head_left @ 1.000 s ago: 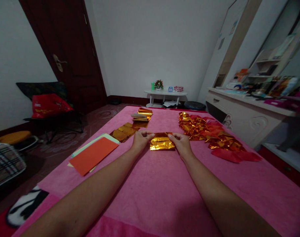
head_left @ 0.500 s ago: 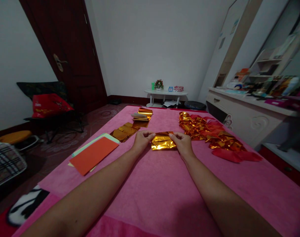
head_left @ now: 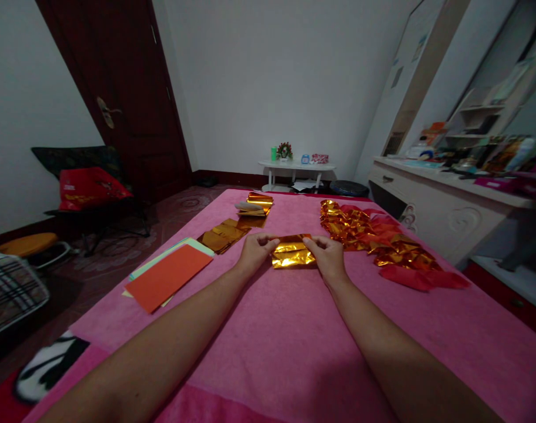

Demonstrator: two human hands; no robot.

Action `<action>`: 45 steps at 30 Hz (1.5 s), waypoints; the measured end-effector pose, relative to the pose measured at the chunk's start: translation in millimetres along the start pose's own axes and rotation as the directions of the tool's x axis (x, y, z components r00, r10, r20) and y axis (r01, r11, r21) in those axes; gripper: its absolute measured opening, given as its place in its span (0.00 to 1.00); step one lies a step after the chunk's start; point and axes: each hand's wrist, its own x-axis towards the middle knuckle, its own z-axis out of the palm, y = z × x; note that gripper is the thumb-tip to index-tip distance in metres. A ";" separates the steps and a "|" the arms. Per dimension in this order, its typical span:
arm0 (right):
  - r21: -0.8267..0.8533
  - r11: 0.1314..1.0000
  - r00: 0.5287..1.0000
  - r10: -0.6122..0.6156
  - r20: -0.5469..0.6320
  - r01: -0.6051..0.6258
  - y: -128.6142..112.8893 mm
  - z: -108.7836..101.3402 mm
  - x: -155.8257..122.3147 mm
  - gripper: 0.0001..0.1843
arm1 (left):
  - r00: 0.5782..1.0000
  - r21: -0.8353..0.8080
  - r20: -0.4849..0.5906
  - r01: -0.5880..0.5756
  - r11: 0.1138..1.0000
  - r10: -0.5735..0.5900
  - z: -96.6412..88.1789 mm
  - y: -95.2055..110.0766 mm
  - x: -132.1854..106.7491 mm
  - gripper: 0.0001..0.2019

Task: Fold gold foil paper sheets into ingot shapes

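A creased, shiny sheet of gold foil paper is stretched between my two hands, low over the pink cloth. My left hand pinches its upper left corner between thumb and fingers. At the upper right corner, my right hand has a matching pinch. Crosswise folds run along the sheet, and its upper edge is darker. Left of my left hand lie flat pieces of dull gold foil. Beyond them sits a roll of gold foil with a folded stack beside it.
Orange paper tops several coloured sheets at the left edge. Crumpled gold foil and pleated red paper spread over the right side. A white dressing table borders the right; a small white table stands at the far wall.
Both hands keep their pinch on the gold foil paper, with barely any movement. The whole view has shifted very slightly.
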 end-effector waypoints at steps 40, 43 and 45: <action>0.046 0.999 0.997 -0.016 -0.081 0.020 -7.9 -0.9 -1.4 0.15 | 0.975 0.029 0.207 0.081 0.996 -0.085 3.9 5.8 -7.3 0.21; 0.058 0.998 0.996 -0.014 -0.091 0.019 -7.9 -0.6 -1.0 0.14 | 0.971 0.048 0.211 0.103 0.993 -0.111 3.6 6.4 -8.0 0.21; 0.073 0.997 0.996 -0.008 -0.086 0.015 -7.1 -0.3 -0.7 0.14 | 0.972 0.057 0.201 0.111 0.992 -0.120 3.4 7.8 -8.9 0.21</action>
